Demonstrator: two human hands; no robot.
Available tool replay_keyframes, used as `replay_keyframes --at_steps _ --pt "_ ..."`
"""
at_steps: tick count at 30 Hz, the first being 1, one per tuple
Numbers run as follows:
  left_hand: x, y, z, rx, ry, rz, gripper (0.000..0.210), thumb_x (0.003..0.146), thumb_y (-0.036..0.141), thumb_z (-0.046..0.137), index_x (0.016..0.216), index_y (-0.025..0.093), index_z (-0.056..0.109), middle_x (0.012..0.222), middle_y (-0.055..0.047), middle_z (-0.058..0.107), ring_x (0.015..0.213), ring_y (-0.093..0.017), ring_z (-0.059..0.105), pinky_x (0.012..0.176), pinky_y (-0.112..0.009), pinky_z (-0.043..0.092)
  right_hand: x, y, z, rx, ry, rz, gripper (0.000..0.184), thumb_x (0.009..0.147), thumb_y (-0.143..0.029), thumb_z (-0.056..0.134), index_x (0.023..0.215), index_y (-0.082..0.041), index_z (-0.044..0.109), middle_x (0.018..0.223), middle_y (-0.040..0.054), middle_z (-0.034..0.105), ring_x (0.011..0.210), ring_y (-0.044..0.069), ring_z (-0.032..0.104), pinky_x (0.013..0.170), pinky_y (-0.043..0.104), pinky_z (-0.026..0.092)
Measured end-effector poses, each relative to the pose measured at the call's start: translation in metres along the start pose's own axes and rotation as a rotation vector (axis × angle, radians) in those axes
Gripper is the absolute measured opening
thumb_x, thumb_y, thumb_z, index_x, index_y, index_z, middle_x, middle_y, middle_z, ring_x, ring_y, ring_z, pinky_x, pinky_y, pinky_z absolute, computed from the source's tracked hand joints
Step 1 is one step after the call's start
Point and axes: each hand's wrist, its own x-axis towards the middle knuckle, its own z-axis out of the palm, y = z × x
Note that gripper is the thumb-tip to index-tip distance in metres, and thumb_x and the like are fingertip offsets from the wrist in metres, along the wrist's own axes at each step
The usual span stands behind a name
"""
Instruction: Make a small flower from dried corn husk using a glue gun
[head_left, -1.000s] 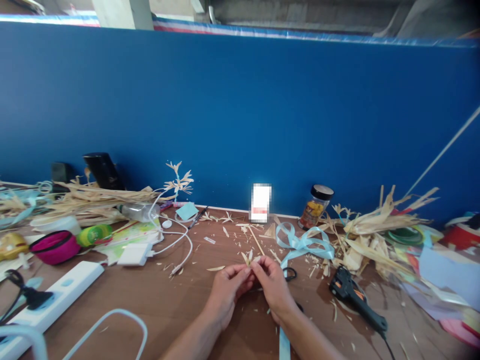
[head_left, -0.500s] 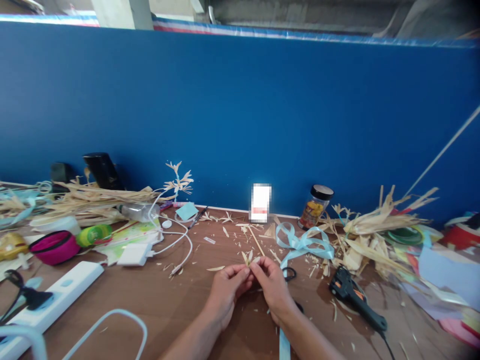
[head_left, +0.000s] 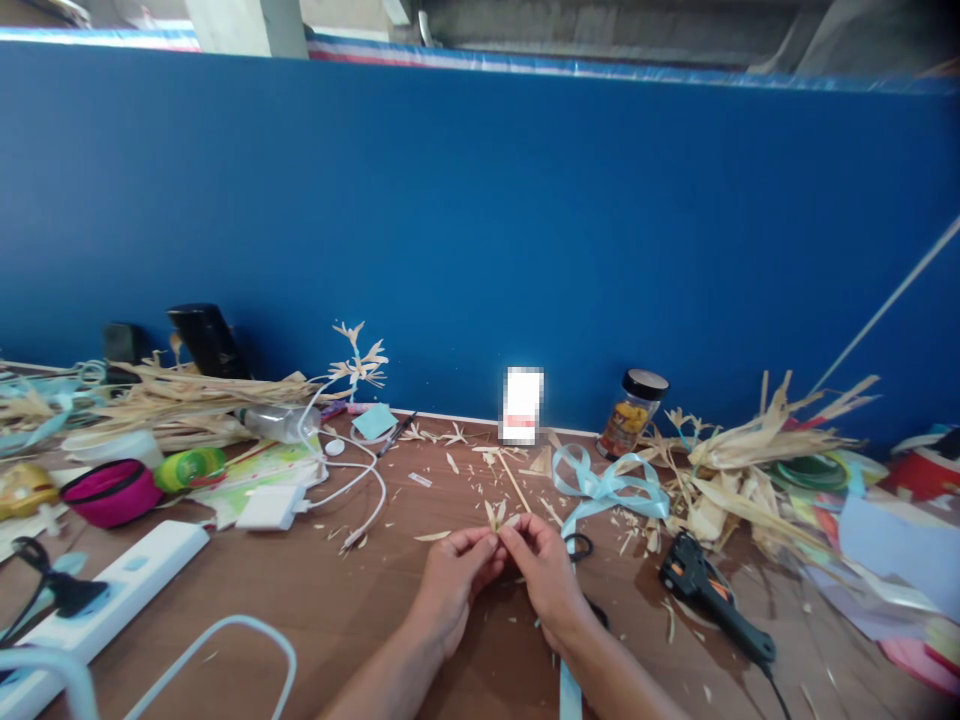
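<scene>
A small flower of pale dried husk (head_left: 496,513) stands up between my fingertips, its pointed petals spread upward. My left hand (head_left: 465,575) pinches its base from the left, thumb and fingers closed. From the other side my right hand (head_left: 541,565) also pinches it, and the two thumbs nearly touch. The flower's lower end is hidden by my fingers. Just beyond them a thin straw-coloured stick (head_left: 514,482) lies on the table. Black-handled scissors (head_left: 581,547) lie partly under my right hand, beside a light blue ribbon (head_left: 611,484).
A black glue gun (head_left: 709,595) lies at the right, near piled dried husks (head_left: 742,440). A black-lidded jar (head_left: 632,413) stands by the blue partition (head_left: 480,220). On the left are a white power strip (head_left: 112,610), a charger (head_left: 268,508) with cable and a magenta pouch (head_left: 111,492). Husk scraps litter the brown table.
</scene>
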Motion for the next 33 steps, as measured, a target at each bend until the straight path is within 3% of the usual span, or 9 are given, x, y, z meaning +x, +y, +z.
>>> replay_keyframes --at_steps 33 --pt "-0.0028 0.0001 0.002 0.128 0.02 0.025 0.022 0.056 0.026 0.075 0.069 0.009 0.069 0.061 -0.005 0.066 0.054 -0.009 0.058 0.057 -0.019 0.048 0.0014 0.0002 -0.0001 -0.032 0.033 0.015 0.023 0.07 -0.038 0.061 0.069 -0.016 0.055 0.06 -0.0022 0.057 0.055 0.012 0.051 0.055 0.023 0.041"
